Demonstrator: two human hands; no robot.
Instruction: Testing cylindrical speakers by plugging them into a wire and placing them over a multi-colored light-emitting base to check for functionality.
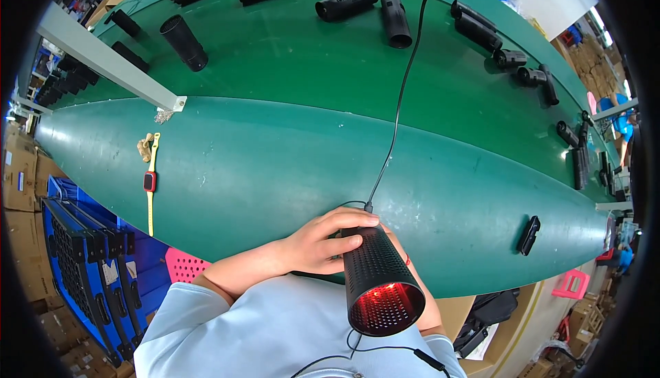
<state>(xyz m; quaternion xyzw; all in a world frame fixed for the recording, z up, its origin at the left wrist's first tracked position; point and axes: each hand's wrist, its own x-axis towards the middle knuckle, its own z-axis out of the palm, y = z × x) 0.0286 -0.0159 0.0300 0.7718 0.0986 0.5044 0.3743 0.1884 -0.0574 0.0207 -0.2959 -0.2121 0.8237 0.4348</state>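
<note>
A black perforated cylinder (379, 262) is held close to my chest, its open end tilted toward me and red light glowing inside. My left hand (320, 244) wraps over its far end from the left, thumb and fingers lying on the casing. On the other side my right hand (393, 235) is mostly behind the cylinder; its fingers are hidden, and only the forearm and a red wrist string show clearly. A black cable (397, 127) drops from above to a plug (369, 207) at the cylinder's far end, beside my left fingertips.
A green belt (295, 55) beyond the worktop carries several black cylinders (183, 42). On the worktop (275, 165) lie a yellow-strapped watch (150, 182), a beige lumpy item (144, 147) and a small black part (529, 235). A grey post (113, 58) stands left; blue crates (89, 275) are below it.
</note>
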